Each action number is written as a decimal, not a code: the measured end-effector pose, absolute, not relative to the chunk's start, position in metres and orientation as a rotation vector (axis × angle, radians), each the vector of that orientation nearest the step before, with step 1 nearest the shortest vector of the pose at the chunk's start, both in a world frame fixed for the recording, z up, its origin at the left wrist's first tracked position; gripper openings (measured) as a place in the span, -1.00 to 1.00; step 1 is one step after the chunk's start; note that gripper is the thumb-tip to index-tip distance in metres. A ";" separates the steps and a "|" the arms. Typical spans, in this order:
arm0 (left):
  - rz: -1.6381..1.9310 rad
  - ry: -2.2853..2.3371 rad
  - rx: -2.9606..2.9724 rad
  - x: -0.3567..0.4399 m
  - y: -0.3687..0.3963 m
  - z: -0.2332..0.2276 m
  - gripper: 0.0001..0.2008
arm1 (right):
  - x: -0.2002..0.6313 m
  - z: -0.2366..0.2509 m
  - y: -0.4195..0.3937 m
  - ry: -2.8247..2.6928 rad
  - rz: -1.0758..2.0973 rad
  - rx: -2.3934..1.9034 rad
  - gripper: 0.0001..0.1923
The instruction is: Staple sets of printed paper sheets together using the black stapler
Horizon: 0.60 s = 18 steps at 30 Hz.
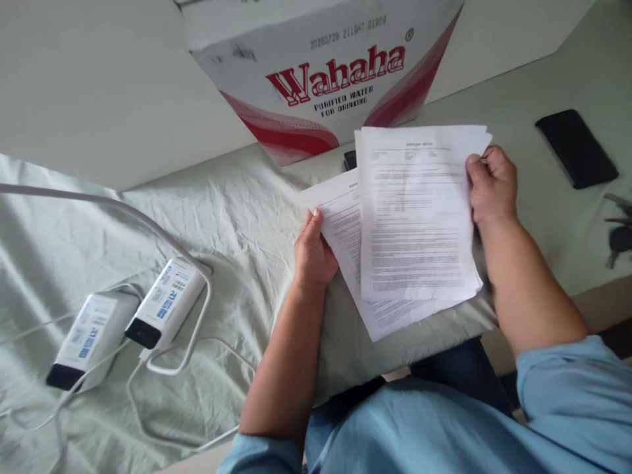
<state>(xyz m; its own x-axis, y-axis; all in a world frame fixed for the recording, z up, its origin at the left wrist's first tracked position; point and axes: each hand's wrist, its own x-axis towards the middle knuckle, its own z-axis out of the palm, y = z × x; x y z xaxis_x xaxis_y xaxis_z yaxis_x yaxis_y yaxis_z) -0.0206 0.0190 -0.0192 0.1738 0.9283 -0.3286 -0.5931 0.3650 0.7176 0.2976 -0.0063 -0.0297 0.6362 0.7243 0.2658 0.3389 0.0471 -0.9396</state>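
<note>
**A:** What are the hands doing?

**B:** The right hand is closed on a stack of white printed paper sheets, pinching its right edge with the thumb on the front, so the top page faces the viewer and can be read. The left hand holds a second, lower white printed page by its left edge, thumb on top, fingers underneath. That page slides out to the left from behind the stack, so the two are fanned apart rather than squared up.

**B:** Both are held just above a pale green wrinkled cloth that covers the surface in front of the person, who wears a light blue shirt.

**A:** What else is around?

**B:** Directly behind the papers stands a white and red cardboard box printed "Wahaha purified water for drinking". A small dark object peeks out between box and papers; I cannot tell what it is. Well apart to the left lie two white rectangular power adapters with black ends, side by side, their white cables looping over the cloth. Far right, a black flat phone lies face down, with what looks like a bunch of keys at the frame edge.
</note>
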 end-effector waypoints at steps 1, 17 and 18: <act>1.098 0.802 0.474 -0.022 0.019 -0.018 -0.77 | 0.299 -0.027 -0.008 -0.917 0.369 -1.605 -0.56; 0.789 0.756 0.478 -0.028 0.022 -0.022 -0.66 | 0.271 -0.018 -0.015 -1.096 0.729 -1.554 -0.57; 0.800 0.759 0.474 -0.028 0.022 -0.022 -0.66 | 0.273 -0.018 -0.015 -1.109 0.714 -1.564 -0.58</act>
